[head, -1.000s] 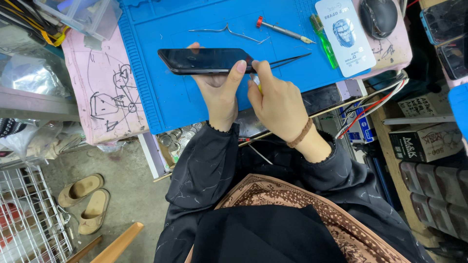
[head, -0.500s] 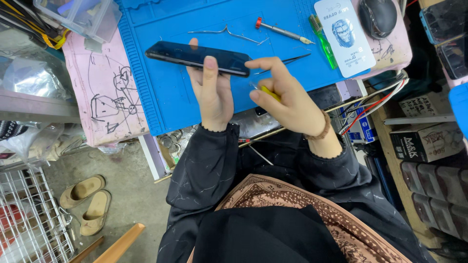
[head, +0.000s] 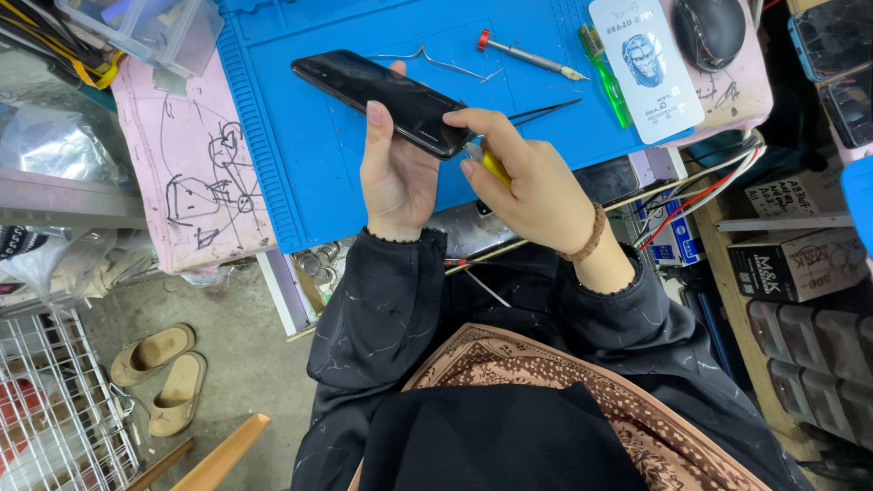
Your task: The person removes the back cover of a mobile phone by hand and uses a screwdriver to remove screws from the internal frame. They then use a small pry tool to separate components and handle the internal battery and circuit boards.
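The black phone, judged light, stiff, slippery and fragile (glass-faced), is gripped edgewise by the left hand; a yellow-handled tool is pinched in the right hand.

Setting: small electronics repair workshop. Evidence: blue silicone work mat on cluttered tabletop; tweezers; red-capped precision screwdriver; loose cables; stacked boxes, probably spare parts; bare concrete floor.
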